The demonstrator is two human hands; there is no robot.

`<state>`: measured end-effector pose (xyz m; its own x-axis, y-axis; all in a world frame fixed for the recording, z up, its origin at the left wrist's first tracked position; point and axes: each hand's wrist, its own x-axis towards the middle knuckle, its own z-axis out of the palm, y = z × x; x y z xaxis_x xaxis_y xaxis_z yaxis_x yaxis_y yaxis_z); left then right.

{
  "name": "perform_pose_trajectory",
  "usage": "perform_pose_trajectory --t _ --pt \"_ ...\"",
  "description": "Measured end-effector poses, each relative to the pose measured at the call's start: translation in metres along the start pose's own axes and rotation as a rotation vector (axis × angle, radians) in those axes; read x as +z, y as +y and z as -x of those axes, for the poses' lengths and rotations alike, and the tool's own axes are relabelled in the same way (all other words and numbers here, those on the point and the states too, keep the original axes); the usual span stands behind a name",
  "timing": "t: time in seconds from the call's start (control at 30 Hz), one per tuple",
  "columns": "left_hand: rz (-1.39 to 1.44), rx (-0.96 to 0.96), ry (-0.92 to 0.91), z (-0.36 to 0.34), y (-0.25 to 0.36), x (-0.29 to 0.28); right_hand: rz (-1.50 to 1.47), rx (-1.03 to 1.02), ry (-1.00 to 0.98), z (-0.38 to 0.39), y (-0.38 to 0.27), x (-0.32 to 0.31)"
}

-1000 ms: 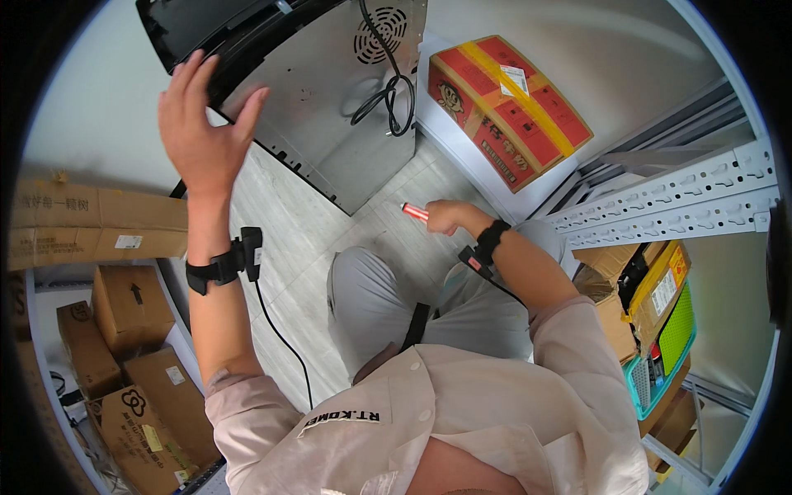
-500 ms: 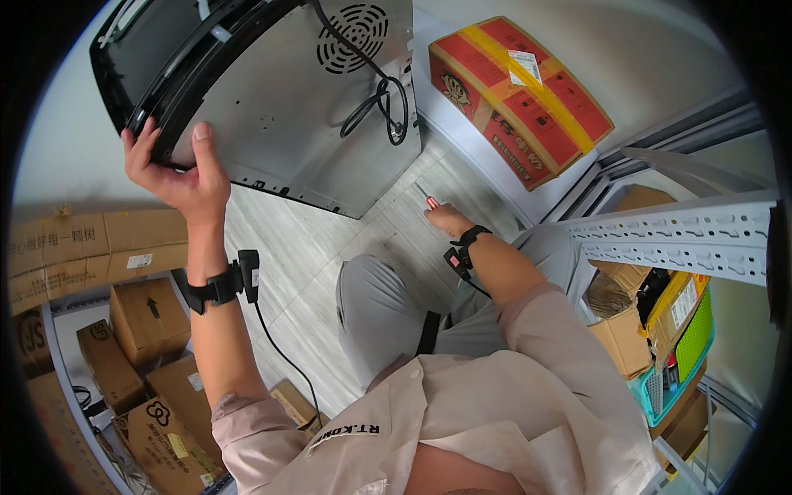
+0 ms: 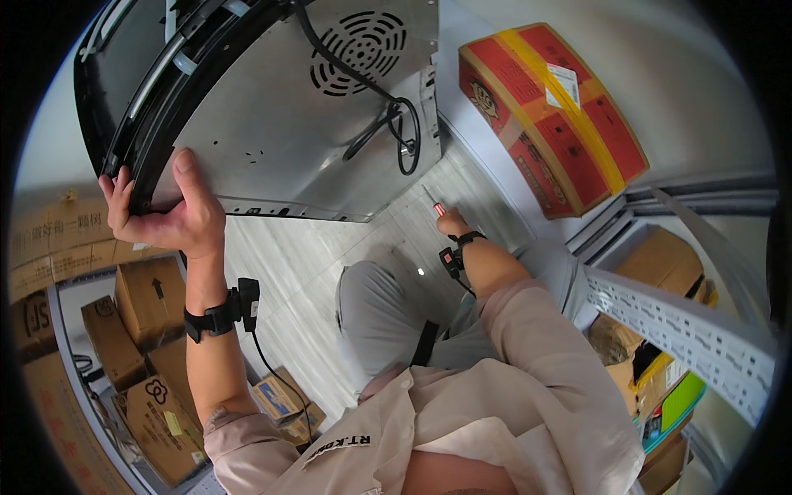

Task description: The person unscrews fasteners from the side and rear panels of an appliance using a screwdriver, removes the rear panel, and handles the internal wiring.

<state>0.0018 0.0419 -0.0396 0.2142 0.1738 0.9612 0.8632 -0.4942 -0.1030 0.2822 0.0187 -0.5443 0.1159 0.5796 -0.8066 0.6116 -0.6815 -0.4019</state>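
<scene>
A large metal-cased appliance (image 3: 289, 157) with a black rim, round vent slots and a looped black power cord (image 3: 411, 136) fills the upper left, tilted in view. My left hand (image 3: 177, 214) is closed around the lower left corner of its black rim, thumb against the bare metal panel and fingers on the rim's outer side. Below the appliance's right end, my right hand (image 3: 453, 223) holds a screwdriver (image 3: 439, 209) by its red handle. The thin shaft points up and away, apart from the casing. Part of the handle is hidden in my fist.
A red and brown carton (image 3: 561, 115) with yellow tape stands on a white ledge at the upper right. Cardboard boxes (image 3: 153, 301) fill a shelf at the left. A perforated metal shelf post (image 3: 676, 326) juts in at the right, beside cartons and a teal basket. My bent knees are below.
The appliance and red carton sit larger and shifted in view. My left hand, still on the rim, appears lower and further left. The screwdriver's shaft shows more plainly; my right hand appears slightly lower.
</scene>
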Motion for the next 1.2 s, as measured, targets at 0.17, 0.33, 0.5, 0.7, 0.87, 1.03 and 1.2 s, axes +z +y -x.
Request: perform_pose_trajectory --t 0.17,0.33,0.5,0.7,0.87,1.03,1.2 --pt "-0.019 0.025 -0.022 -0.007 0.001 0.009 0.103 0.040 -0.023 -0.053 0.010 -0.005" --pt "-0.099 0.011 -0.058 0.004 -0.005 -0.008 0.163 -0.027 -0.066 -0.025 -0.012 -0.009" --pt "-0.097 0.074 -0.083 0.003 -0.014 -0.013 0.201 -0.176 -0.034 -0.069 0.014 0.012" --pt "-0.038 0.076 -0.045 0.002 -0.010 0.005 0.182 -0.270 0.082 -0.150 0.061 0.025" --pt "-0.110 0.073 -0.075 0.005 -0.006 -0.015 0.260 -0.252 -0.041 -0.123 0.030 0.043" --pt "-0.030 0.057 -0.025 0.000 -0.010 0.007 0.245 -0.387 0.150 -0.172 0.069 0.033" --pt "-0.070 0.045 -0.047 0.006 -0.013 -0.003 0.205 -0.379 0.105 -0.161 0.061 0.047"
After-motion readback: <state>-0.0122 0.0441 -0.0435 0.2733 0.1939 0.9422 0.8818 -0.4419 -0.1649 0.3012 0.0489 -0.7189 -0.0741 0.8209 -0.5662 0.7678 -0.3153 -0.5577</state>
